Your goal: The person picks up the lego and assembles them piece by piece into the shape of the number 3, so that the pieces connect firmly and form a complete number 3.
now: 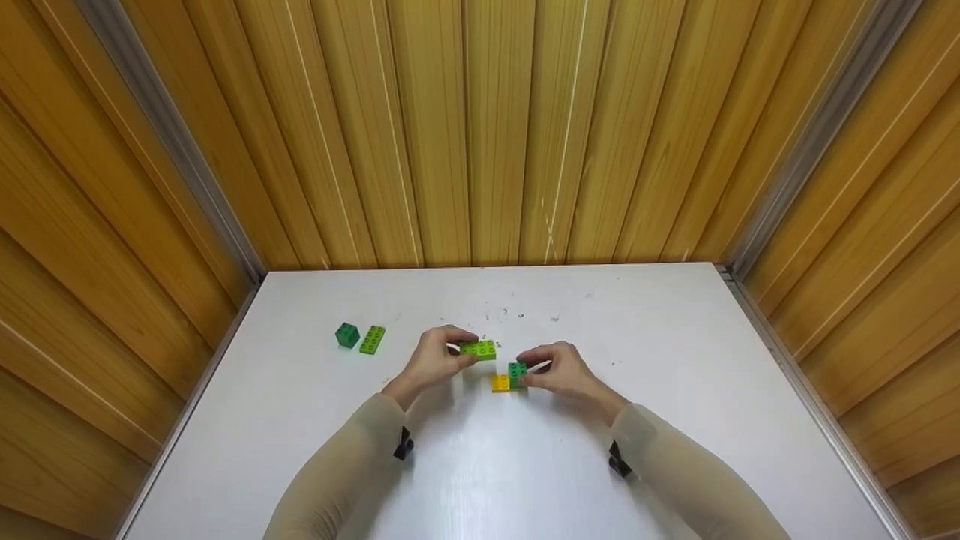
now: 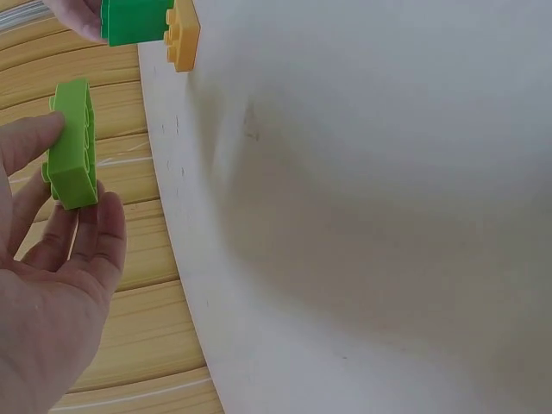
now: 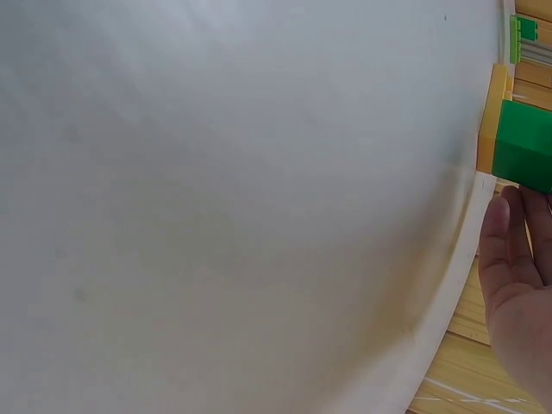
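My left hand (image 1: 435, 358) pinches a lime green brick (image 1: 480, 349) between thumb and fingers, raised above the white table. In the left wrist view the lime brick (image 2: 72, 147) is tilted, its hollow underside partly showing beside the hand (image 2: 60, 267). My right hand (image 1: 564, 369) holds a dark green block (image 1: 517, 371), which sits on the right part of a yellow brick (image 1: 500, 383). The right wrist view shows the green block (image 3: 524, 145) against the yellow piece (image 3: 492, 121), with fingers of the right hand (image 3: 522, 276) at its side.
At the left of the table (image 1: 300, 420) stand a dark green block (image 1: 347, 335) and, close beside it, a flat lime brick (image 1: 373, 340). Small dark specks mark the tabletop behind the hands. Wood-patterned walls (image 1: 495, 135) rise at the back and both sides.
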A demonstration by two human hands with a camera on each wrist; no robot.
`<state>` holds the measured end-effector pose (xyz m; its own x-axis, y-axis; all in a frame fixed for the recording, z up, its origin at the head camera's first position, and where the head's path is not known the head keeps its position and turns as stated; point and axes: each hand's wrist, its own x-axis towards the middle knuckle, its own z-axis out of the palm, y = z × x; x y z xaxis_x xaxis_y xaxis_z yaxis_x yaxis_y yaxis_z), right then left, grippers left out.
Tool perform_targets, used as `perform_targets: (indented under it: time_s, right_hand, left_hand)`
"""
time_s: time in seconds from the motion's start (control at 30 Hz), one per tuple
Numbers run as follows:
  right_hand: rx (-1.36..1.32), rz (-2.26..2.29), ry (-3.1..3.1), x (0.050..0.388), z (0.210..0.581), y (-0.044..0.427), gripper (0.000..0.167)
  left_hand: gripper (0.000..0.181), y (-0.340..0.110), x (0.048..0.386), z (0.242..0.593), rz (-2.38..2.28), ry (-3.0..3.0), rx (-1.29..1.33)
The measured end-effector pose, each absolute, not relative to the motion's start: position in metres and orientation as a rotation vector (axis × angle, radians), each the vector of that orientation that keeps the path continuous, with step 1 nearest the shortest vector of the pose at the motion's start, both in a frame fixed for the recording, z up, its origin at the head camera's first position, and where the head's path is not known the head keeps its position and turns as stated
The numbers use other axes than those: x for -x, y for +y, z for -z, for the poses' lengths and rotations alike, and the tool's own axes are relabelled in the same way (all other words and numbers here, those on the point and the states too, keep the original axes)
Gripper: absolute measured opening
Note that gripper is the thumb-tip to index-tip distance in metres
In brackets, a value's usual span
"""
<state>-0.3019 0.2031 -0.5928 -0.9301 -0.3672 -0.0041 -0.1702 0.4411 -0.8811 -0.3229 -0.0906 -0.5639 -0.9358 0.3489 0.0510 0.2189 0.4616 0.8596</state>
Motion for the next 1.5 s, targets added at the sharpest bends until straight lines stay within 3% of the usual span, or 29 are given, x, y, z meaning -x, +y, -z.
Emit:
perform_targets:
  time_s: [0.67,1.5]
  right_hand:
    - [0.491,1.578,2.509,0.304,0.586,0.207,0.052]
    - [0.619,1.640,2.486,0.299,0.584,0.206,0.045]
  left_hand:
    - [0.034,-0.069,0.321,0.562,-1.486,2.514,-0.643]
    - [0.032,-0.048,0.313,0.569,-1.449,2.489,-0.665]
